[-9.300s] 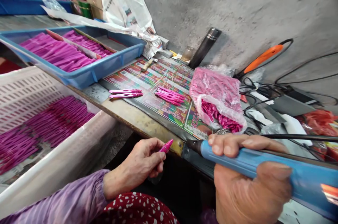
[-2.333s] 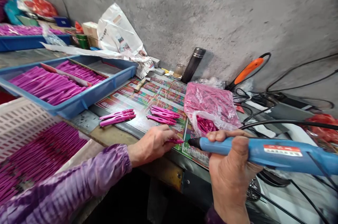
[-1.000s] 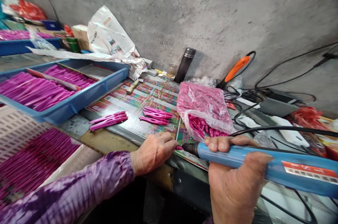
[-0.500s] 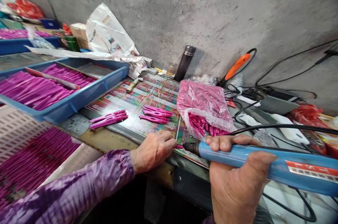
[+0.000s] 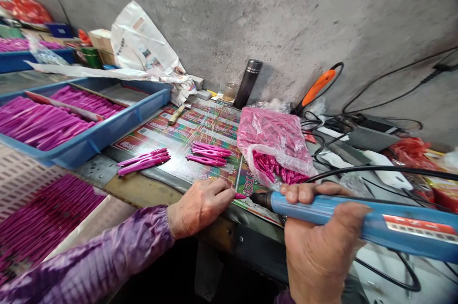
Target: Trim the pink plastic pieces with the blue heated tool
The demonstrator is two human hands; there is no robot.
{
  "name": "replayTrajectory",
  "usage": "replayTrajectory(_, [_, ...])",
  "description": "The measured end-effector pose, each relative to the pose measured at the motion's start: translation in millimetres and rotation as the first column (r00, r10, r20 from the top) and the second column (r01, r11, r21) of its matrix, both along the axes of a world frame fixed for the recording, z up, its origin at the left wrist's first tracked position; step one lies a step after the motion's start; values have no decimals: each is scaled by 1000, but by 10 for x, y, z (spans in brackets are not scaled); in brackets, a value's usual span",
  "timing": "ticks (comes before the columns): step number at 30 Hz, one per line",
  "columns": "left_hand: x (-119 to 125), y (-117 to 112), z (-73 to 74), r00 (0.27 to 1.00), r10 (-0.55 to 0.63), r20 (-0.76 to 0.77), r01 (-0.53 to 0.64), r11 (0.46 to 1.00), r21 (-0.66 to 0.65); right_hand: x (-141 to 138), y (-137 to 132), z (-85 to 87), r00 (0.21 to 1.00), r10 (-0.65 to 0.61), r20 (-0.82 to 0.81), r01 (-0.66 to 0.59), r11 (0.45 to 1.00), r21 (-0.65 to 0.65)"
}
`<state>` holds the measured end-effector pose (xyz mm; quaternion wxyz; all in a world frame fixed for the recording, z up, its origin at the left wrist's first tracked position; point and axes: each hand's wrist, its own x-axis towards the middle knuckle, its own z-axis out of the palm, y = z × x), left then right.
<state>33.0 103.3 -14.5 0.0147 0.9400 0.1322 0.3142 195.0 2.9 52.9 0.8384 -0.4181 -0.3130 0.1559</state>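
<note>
The tabletop (image 5: 138,188) carries a printed mat (image 5: 157,139) holding two loose groups of magenta plastic pieces (image 5: 143,162), a wooden-handled tool (image 5: 176,114) and a bulging plastic bag (image 5: 272,134) of the same pieces. A blue divided tray (image 5: 107,134) rests at the left, and a dark flask (image 5: 247,77) stands at the back.

workshop — soldering iron (image 5: 322,211), blue trays (image 5: 107,134)
</note>
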Motion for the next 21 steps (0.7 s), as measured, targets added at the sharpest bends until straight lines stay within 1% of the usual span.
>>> replayTrajectory(3, [-72, -1, 3, 998, 2, 56, -3, 1000, 26, -4, 35, -47, 1000, 2, 11, -2, 1000, 8])
replayTrajectory(7, [-149, 0, 9, 996, 26, 88, -31, 998, 51, -28, 85, -96, 1000, 23, 22, -23, 1000, 14])
replayTrajectory(13, [-185, -17, -21, 991, 56, 121, -62, 997, 45, -74, 109, -134, 998, 60, 35, -60, 998, 0])
replayTrajectory(17, [-194, -15, -68, 990, 63, 126, -67, 997, 27, -90, 108, -136, 996, 81, 32, -80, 997, -9])
replayTrajectory(21, [-206, -20, -68, 995, 64, 77, -66, 997, 29, -108, 114, -132, 996, 91, 19, -90, 996, -20])
